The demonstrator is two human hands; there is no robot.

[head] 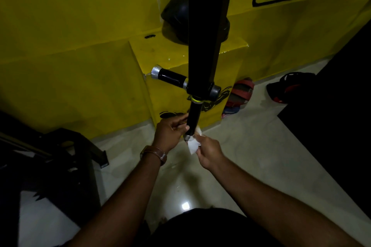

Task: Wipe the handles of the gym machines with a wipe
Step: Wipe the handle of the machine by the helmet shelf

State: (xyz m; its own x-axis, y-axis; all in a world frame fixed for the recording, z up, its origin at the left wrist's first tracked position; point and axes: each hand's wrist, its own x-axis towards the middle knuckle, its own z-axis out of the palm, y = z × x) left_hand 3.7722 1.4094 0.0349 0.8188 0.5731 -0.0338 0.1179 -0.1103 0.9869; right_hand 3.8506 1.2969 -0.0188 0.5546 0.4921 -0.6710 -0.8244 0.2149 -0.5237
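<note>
A black machine arm (pixel 208 26) comes down the middle of the view and ends in two black handles with silver caps. One handle (pixel 170 77) sticks out to the left. The near handle (pixel 194 116) points down toward me. My left hand (pixel 170 132), with a brown watch on its wrist, grips the near handle's lower end from the left. My right hand (pixel 208 153) pinches a white wipe (pixel 193 144) and holds it against the silver end cap of that handle.
A yellow wall with a stepped ledge (pixel 160 50) stands behind the arm, and a black helmet (pixel 176 16) sits on it. Shoes (pixel 239 94) and a red-black helmet (pixel 289 86) lie on the pale floor at right. Dark machine frame (pixel 66 156) at left.
</note>
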